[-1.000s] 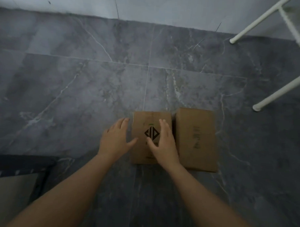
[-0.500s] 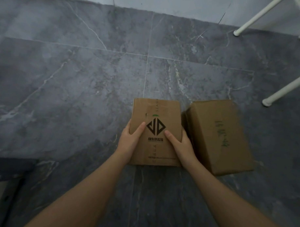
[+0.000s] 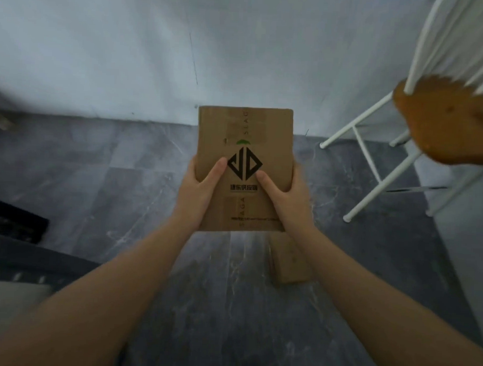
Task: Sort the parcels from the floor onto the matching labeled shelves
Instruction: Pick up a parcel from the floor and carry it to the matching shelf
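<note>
A brown cardboard parcel [image 3: 245,128] with a black diamond logo is held up in the air in front of me, its printed face toward the camera. My left hand [image 3: 197,189] grips its left edge with the thumb on the face. My right hand [image 3: 285,195] grips the right edge the same way. A second brown parcel [image 3: 289,262] lies on the grey marble floor below, partly hidden behind my right forearm.
A white metal rack [image 3: 372,160] with thin legs stands at the right, with a round brown wooden piece [image 3: 442,121] on it at about parcel height. A pale wall runs behind. Dark furniture [image 3: 19,230] sits at the lower left.
Both hands closed on the logo parcel and lifted it off the floor. The view has tilted up toward the wall, and the other parcel stays on the floor.
</note>
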Demonstrator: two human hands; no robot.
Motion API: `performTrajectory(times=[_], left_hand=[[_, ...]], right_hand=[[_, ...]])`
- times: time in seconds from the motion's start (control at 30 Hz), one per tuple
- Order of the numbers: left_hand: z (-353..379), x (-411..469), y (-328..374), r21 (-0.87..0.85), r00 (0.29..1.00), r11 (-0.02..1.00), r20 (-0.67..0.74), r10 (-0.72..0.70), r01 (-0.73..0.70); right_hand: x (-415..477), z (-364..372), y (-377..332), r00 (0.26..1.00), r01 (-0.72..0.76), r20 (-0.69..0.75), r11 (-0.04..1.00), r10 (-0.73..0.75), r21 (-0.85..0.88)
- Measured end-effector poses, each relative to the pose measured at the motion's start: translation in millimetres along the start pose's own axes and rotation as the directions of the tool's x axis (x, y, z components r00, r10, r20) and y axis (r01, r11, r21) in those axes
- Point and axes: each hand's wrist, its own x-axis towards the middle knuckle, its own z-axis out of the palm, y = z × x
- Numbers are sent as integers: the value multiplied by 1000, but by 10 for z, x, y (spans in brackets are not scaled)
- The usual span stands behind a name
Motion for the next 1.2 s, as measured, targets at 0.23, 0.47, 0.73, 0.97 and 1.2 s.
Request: performTrajectory(times=[0.23, 0.47, 0.73, 0.97, 1.2], left_hand=[[-69, -732, 2968, -48, 942, 941, 21, 336, -334], [129, -1921, 5110, -116, 758, 751, -27, 652, -650], [262, -3248, 5993, -148, 602, 585, -133, 787, -797], [162, -3880, 6237, -143, 585, 568, -158, 795, -810], [34, -4165, 6386, -139, 549, 534, -106, 829, -834]], right_hand=[[-172, -753, -2858, 934, 351, -91, 933, -344, 74], [-771, -1752, -4984, 741, 668, -193, 737, -644, 106], [-1746, -2531, -5988, 553, 833, -198, 533, -810, 148], [-2272, -2823, -6352, 527, 848, -140, 507, -838, 153], [-2464, -2958, -6507, 657, 671, 36, 606, -753, 428]])
